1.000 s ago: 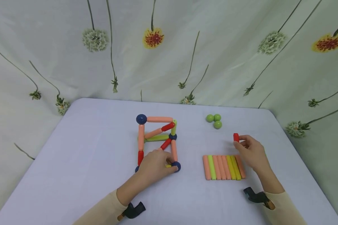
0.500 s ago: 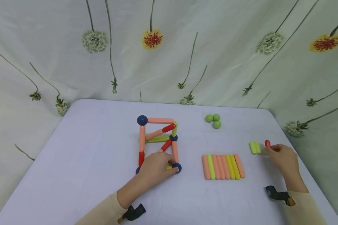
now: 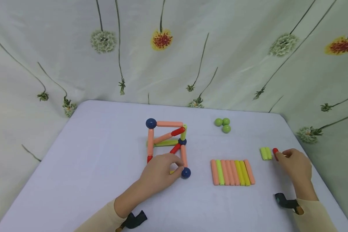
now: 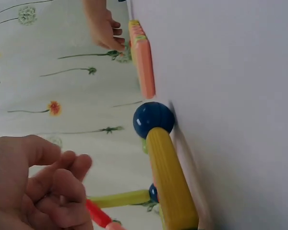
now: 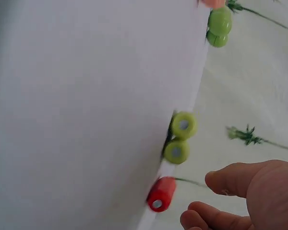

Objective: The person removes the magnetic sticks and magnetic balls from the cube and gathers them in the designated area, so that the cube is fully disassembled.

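Observation:
My left hand (image 3: pixel 162 170) hovers over the near side of a frame of magnetic sticks and balls. In the left wrist view its loosely bent fingers stand apart from the yellow stick (image 4: pixel 170 179) and the dark blue ball (image 4: pixel 153 120). Orange, red and green sticks form the rest of the frame, including an upright-looking orange stick (image 3: pixel 150 141); the hand hides part of it. At the right, a short red stick (image 5: pixel 162 194) lies on the table beside two short green sticks (image 3: pixel 265 153). My right hand (image 3: pixel 297 166) is just off the red stick, fingers parted and holding nothing.
A row of orange, green and yellow sticks (image 3: pixel 232 172) lies between the hands. Three green balls (image 3: pixel 226 129) sit together farther back. A flowered cloth (image 3: pixel 235 64) hangs behind the white table (image 3: pixel 110 129).
My right hand has moved right with the red stick, set it down beside the short green sticks and let go. The left hand has come off the blue ball.

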A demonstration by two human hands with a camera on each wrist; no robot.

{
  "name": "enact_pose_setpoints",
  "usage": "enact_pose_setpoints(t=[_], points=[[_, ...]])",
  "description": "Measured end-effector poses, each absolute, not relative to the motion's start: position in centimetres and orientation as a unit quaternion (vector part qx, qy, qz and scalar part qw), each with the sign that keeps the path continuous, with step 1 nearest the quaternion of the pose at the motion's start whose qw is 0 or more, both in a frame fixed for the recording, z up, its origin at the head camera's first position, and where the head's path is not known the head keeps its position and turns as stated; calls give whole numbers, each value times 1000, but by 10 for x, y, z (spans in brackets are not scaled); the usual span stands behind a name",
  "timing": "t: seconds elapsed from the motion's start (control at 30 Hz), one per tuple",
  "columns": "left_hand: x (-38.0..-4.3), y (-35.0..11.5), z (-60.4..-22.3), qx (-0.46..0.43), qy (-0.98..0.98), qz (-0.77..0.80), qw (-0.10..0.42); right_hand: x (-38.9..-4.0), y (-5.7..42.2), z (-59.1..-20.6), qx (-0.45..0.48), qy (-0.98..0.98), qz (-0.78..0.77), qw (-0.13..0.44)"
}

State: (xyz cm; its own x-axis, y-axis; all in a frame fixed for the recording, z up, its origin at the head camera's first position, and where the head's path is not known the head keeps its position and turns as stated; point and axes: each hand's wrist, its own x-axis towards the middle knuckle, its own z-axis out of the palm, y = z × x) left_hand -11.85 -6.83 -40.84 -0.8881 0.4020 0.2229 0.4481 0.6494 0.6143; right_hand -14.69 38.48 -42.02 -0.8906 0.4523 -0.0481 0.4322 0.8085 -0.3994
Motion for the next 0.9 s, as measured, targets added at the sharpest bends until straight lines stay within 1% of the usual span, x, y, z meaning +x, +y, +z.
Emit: enact_pose_setpoints(t=[0.1,0.2,0.27,0.33,0.4,0.5,0.6,0.7,0.8,0.9], points=[[-114,-85,-399,-233,-867,-430,92,-134,357,-411,-196,-957,202,70],[-114,-106,-395,-218,-825,-498,154,-122,319,-402,-144,-958,217,118],[-116,-121,-395,-179,-812,-525,184,-117,293,-398,-101,-959,222,144],[-121,-137,-394,-122,-812,-537,192,-114,267,-397,-55,-960,223,159],[-129,-153,-395,-66,-825,-537,166,-112,242,-397,-15,-961,227,156],[-149,-170,-399,-24,-852,-515,94,-112,210,-396,42,-961,234,140],[-171,-177,-409,-29,-875,-484,15,-113,181,-400,83,-964,237,91],[-187,-176,-422,-47,-887,-458,-42,-112,156,-409,117,-964,239,28],[-195,-173,-431,-70,-894,-437,-68,-110,136,-416,159,-959,235,-3],[-198,-171,-436,-87,-900,-422,-72,-108,122,-420,189,-957,219,10]])
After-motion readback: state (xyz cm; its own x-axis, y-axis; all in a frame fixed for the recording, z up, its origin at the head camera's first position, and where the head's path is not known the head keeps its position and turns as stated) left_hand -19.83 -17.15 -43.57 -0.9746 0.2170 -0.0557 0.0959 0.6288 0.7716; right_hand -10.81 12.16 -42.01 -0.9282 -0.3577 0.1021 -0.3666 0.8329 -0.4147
